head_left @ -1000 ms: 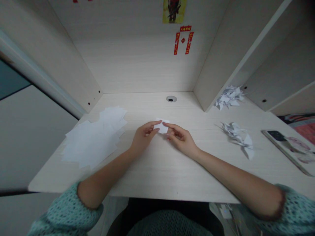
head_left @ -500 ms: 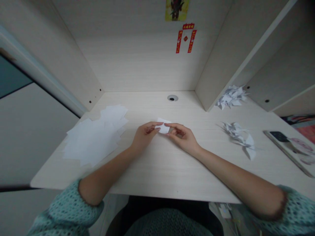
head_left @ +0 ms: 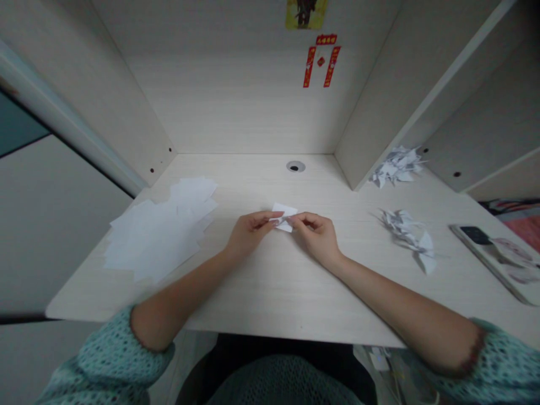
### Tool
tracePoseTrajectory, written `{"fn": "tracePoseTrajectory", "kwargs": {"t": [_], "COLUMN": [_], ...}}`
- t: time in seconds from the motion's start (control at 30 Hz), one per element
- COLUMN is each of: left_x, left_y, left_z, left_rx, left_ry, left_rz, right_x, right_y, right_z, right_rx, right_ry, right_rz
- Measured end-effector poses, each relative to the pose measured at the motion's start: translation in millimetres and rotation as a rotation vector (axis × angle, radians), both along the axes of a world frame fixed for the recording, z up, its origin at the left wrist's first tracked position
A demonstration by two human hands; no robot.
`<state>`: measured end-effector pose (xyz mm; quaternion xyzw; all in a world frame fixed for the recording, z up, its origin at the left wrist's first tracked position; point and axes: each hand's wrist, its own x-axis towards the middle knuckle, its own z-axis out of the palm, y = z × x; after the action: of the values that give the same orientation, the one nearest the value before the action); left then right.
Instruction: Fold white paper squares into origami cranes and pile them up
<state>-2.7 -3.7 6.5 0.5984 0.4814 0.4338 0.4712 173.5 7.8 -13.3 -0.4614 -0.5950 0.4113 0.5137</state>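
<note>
A small folded piece of white paper point(head_left: 284, 216) is held just above the pale wooden desk point(head_left: 278, 287), near its middle. My left hand point(head_left: 248, 232) pinches its left side with curled fingers. From the right, my right hand point(head_left: 317, 235) grips the same piece, fingers bent over its edge. The two hands almost touch. Both forearms are bare, with teal knitted sleeves pushed up near the bottom of the view.
A loose spread of white paper sheets point(head_left: 158, 233) lies on the desk's left part. Folded paper figures sit at the right point(head_left: 407, 235) and in the shelf nook point(head_left: 396, 166). A phone point(head_left: 500, 256) lies at far right. A cable hole point(head_left: 295, 166) is at the back.
My hands have drawn closer together on the paper, and my right fingers have curled tighter over it. The piece now looks folded narrower and tilted.
</note>
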Motion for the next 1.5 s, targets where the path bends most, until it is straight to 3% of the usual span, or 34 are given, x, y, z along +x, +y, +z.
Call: {"fn": "tracePoseTrajectory", "kwargs": {"t": [0.17,0.47,0.97,1.27,1.5], "left_x": [5.3,5.9,4.9,6.5,6.9], "left_y": [-4.0,-4.9,-5.2,-10.7,-7.8], "left_z": [1.8,4.2,2.9,5.3,4.3], "left_rx": [-0.045,-0.056,-0.032,0.064,0.008], "left_ry": [-0.102,-0.149,-0.160,-0.039,-0.140], "left_rz": [-0.006,0.178,0.193,0.167,0.222], "right_x": [-2.0,-2.3,0.9,-2.9,-3.6], "right_y": [-1.8,-5.1,-2.5,-1.9,-4.5], "right_z": [4.5,3.4,0.2,1.9,3.3], "right_rx": [-0.038,-0.020,0.007,-0.084,-0.074], "right_ry": [0.127,0.146,0.153,0.243,0.252], "right_rz": [-0.034,-0.020,0.028,-0.014,-0.012]}}
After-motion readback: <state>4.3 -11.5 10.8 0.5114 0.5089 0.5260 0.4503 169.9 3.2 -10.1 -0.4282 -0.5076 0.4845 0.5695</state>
